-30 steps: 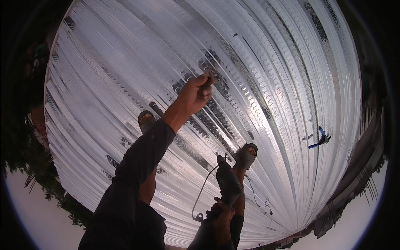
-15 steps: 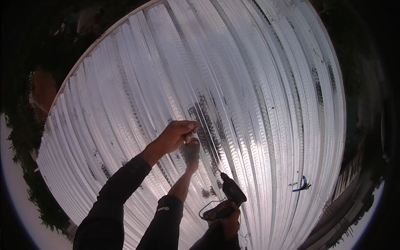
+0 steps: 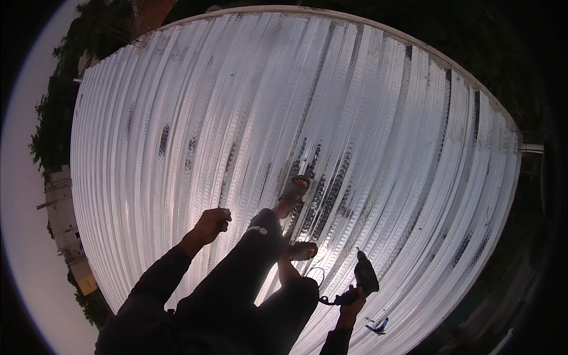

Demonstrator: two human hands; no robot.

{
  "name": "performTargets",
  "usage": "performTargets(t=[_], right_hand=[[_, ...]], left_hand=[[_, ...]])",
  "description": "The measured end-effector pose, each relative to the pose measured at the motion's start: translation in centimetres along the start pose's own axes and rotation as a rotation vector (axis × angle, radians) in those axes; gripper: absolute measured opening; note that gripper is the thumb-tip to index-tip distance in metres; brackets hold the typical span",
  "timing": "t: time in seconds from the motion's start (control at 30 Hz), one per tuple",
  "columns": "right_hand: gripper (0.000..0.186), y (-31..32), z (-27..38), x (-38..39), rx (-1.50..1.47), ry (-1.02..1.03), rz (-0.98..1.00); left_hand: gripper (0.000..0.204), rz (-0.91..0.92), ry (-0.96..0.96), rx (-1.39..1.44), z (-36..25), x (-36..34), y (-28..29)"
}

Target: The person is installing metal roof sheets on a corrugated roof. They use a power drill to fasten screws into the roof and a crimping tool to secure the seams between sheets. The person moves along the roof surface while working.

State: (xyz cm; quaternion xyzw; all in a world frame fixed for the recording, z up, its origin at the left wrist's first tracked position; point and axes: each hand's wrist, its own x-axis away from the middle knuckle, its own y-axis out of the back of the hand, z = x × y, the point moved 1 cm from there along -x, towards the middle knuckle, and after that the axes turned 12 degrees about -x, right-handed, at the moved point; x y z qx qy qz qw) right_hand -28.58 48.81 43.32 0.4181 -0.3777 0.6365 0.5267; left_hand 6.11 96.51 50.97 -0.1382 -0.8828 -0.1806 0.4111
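Observation:
My right hand (image 3: 354, 300), at the lower right, grips the handle of a dark corded power drill (image 3: 366, 275). The drill's narrow tip points up and away from me, over the ribbed metal sheet. A thin cord loops out beside the handle. To the left, my left hand (image 3: 214, 225) hangs over the roof with its fingers curled and pressed together. Whatever those fingers may hold is too small to make out.
Shiny ribbed metal roofing (image 3: 266, 106) spreads all around, ending at a curved far edge. My sandalled feet (image 3: 294, 192) stand on the ribs. A small blue object (image 3: 378, 326) lies near the drill. Trees and a pale building (image 3: 62, 204) lie beyond the left edge.
The view has swung round, and both my feet now show. My left hand has moved left and nearer, away from my foot. The drill now sits farther right, still in my right hand.

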Motion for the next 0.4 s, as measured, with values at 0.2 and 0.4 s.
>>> performTargets(t=[0.2,0.4], right_hand=[[0.024,0.9,-1.9,1.5,0.393,0.174,0.068],[0.034,-4.4,-2.6,4.4,0.418,-0.060,-0.176]], left_hand=[[0.015,-0.009,-0.004,0.089,4.6,-5.4,6.1],[0.016,0.041,-0.167,0.040,3.2,-17.5,16.2]])
